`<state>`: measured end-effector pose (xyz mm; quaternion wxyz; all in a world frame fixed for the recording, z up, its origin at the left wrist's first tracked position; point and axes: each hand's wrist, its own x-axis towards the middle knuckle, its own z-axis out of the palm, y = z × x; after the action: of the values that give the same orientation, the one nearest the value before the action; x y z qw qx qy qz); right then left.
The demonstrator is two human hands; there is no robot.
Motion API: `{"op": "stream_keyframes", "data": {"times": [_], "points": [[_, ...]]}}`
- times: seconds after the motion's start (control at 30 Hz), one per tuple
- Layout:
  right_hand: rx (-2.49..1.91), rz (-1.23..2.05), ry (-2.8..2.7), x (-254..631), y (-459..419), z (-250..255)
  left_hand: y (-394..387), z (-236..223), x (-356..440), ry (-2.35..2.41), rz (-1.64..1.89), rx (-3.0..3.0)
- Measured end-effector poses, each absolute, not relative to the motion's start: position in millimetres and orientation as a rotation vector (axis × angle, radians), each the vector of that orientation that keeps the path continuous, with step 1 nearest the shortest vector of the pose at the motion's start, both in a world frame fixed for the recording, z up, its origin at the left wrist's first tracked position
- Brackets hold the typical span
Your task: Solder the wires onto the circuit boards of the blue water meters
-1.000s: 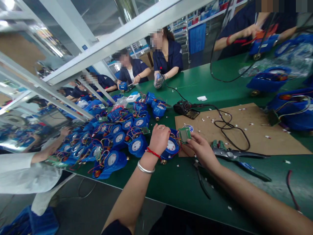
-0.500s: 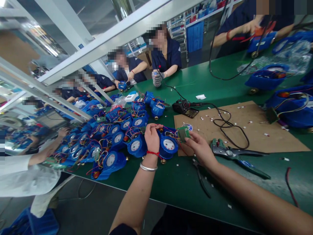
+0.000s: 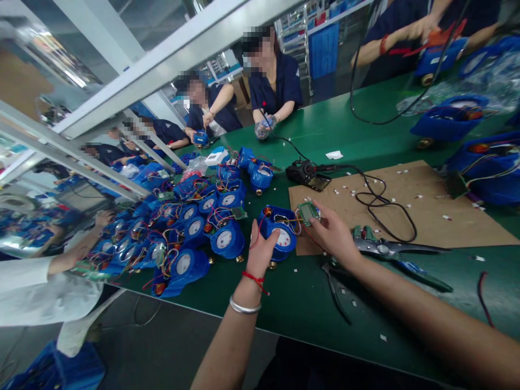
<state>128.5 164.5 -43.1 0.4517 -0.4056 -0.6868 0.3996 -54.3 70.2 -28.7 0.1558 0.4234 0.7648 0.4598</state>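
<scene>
Your meter (image 3: pixel 286 238): blue plastic body, semi-gloss; fitting (image 3: pixel 272 265) brass-look metal. Your circuit bd (image 3: pixel 307 212): smooth surf. Your bangle (image 3: pixel 245 309): silver-col. metal, polished; your bracelet (image 3: pixel 254 279): red cord, matt. Bench top (image 3: pixel 300 303): smooth, slight sheen. Brown sheet (image 3: pixel 439 233): matt, paper or cardbd, can't tell. Pliers (image 3: pixel 382 249): metal, dull shine. Bag (image 3: pixel 498 81): clr plastic film, glossy, crinkled.
</scene>
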Motion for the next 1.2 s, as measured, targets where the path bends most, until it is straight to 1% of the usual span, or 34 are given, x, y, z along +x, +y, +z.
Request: {"op": "stream_keyframes", "data": {"times": [0.07, 0.13, 0.33, 0.53, 0.63, 0.7, 0.87, 1.07, 1.13, 1.2], "points": [[-0.971, 0.859, -1.783, 129.4, 167.3, -44.0, 70.5, -39.3, -57.3, 2.180, 1.310, 1.192], [-0.951, 0.809, -1.800, 129.9, 170.1, -45.4, 75.5, -44.3, -59.6, 2.168, 1.349, 1.178], [-0.958, 0.718, -1.819, 129.1, 184.1, -54.0, 112.9, -38.5, -71.4, 2.062, 1.386, 1.328], [-1.026, 0.602, -1.871, 121.4, 194.8, -67.0, 148.0, -31.8, -93.8, 1.961, 1.151, 1.774], [-1.033, 0.533, -1.921, 118.8, 195.0, -70.5, 150.5, -32.3, -98.7, 1.960, 1.080, 1.858], [-1.035, 0.516, -1.931, 118.8, 195.2, -71.3, 148.7, -33.6, -98.5, 1.987, 1.082, 1.856], [-1.016, 0.659, -1.901, 122.1, 196.6, -72.2, 133.5, -35.3, -84.3, 2.099, 1.125, 1.890], [-1.001, 0.691, -1.911, 123.8, 198.9, -75.1, 77.6, -36.0, -25.4, 2.384, 1.074, 1.932], [-0.989, 0.704, -1.911, 124.0, 199.8, -75.7, 62.6, -37.9, -2.3, 2.331, 1.061, 1.968], [-0.982, 0.718, -1.911, 124.5, 200.5, -75.8, 60.0, -39.9, 16.0, 2.173, 1.090, 1.899]]}}
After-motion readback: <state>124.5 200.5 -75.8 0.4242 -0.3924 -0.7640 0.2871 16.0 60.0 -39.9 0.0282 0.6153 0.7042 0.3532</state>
